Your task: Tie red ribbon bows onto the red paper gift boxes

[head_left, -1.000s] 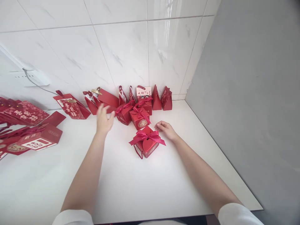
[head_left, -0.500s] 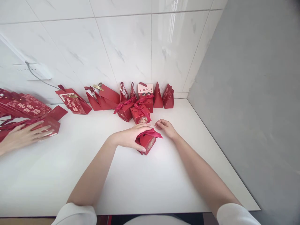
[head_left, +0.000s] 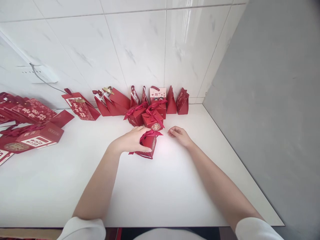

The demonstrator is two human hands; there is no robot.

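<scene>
My left hand (head_left: 132, 140) is wrapped round a small red gift box with a ribbon bow (head_left: 149, 142) on the white table (head_left: 160, 193); the box is tipped toward the left. Just right of that box, my right hand (head_left: 179, 135) rests on the table with its fingers loosely curled and nothing visible in them. Directly behind the held box sits a cluster of finished red ribbon boxes (head_left: 152, 117).
A row of red paper gift bags (head_left: 117, 101) leans against the tiled wall at the back. Flat red boxes and bags (head_left: 32, 133) are piled at the left edge. A grey wall (head_left: 270, 100) closes off the right side. A cable (head_left: 47, 83) runs along the wall on the left.
My left hand came down from the back row onto the ribbon box, gripped it, then tipped and slid it left. Another person's hand on the left pile half a second ago is gone.
</scene>
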